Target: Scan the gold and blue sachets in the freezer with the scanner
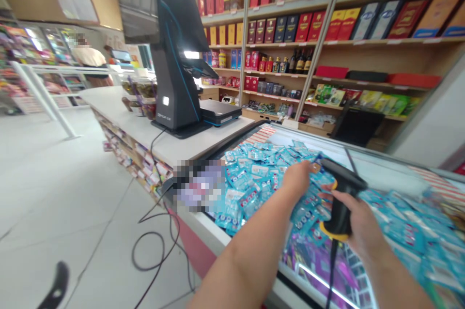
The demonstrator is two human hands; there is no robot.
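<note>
My right hand [359, 222] is wrapped round the grip of a black handheld barcode scanner [341, 202] with yellow trim. The scanner's cable hangs down from its base. Just in front of the scanner head, my left hand [298, 177] pinches a small blue packet [318, 160], mostly hidden by the fingers. Below both hands, many light-blue packets [250, 193] lie in a loose pile on the glass-topped counter [312, 137]. More packets of the same kind [407, 226] lie to the right of the scanner.
A black checkout terminal [178, 67] stands on the white counter [134, 130], next to a flat black scale plate [220, 110]. Cables [156, 251] loop down to the floor at left. Shelves of boxes and bottles [283, 28] line the back. Far left, a person [89, 57] stands beyond a white rail.
</note>
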